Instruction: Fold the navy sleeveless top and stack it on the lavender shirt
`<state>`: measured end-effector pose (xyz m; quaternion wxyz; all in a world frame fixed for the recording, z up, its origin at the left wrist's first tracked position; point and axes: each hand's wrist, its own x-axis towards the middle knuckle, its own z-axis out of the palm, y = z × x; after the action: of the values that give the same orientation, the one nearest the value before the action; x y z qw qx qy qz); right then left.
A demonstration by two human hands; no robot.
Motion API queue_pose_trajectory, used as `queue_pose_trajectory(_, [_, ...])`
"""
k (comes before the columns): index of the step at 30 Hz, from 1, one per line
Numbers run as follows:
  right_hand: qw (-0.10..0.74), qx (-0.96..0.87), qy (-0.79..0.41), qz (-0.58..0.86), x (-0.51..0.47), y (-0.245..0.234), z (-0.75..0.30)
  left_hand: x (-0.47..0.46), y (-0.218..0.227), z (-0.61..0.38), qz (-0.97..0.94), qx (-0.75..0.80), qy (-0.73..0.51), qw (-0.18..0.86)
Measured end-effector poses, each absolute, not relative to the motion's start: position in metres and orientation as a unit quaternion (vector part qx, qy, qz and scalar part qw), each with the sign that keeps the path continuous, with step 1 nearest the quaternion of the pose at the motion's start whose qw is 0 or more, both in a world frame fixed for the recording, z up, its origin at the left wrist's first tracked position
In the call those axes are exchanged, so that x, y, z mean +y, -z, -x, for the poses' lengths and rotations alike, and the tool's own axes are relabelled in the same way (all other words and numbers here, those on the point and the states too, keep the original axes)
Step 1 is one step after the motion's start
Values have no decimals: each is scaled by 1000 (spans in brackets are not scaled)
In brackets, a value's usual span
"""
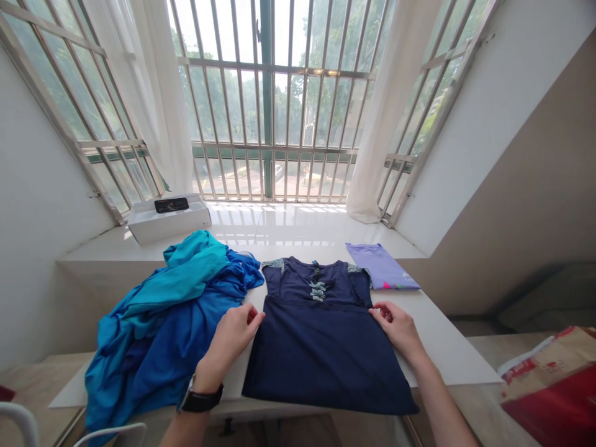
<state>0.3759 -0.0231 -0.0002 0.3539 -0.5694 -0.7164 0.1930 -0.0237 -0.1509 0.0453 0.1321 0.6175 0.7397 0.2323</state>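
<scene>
A navy blue sleeveless top (321, 338) lies spread flat on a white board (442, 338), neckline toward the window. My left hand (233, 338), with a black watch on the wrist, pinches the top's left edge just below the armhole. At the right edge of the garment my right hand (398, 329) pinches the cloth at the same height. Both hands have fingers closed on the fabric.
A heap of turquoise and blue clothes (172, 316) lies left of the top. A folded lilac shirt (382, 267) sits at the back right. A white box (170, 218) stands on the window sill. A red and brown bag (554, 385) is at the lower right.
</scene>
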Motion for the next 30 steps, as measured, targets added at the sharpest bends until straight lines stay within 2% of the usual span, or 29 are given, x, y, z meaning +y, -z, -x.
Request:
queue_pose_trajectory(10, [351, -705, -218, 577, -24, 0, -376, -176, -48, -6, -580, 786, -169, 129])
queue_pose_trajectory(14, [345, -711, -212, 576, -25, -1, -374, -175, -46, -8, -585, 779, -195, 116])
queue_pose_trajectory(21, [331, -727, -187, 572, -20, 4, -376, -176, -36, -2, -586, 762, -221, 166])
queue_pose_trajectory(23, [340, -727, -174, 570, -20, 5, -379, -175, -38, 0, -604, 756, -215, 133])
queue_pose_trajectory(27, [368, -725, -96, 574, -38, -2, -382, -167, -43, -5, -678, 691, -250, -1])
queue_pose_trajectory(30, [343, -757, -43, 555, -64, -7, -375, -162, -38, -13, -735, 637, -228, -53])
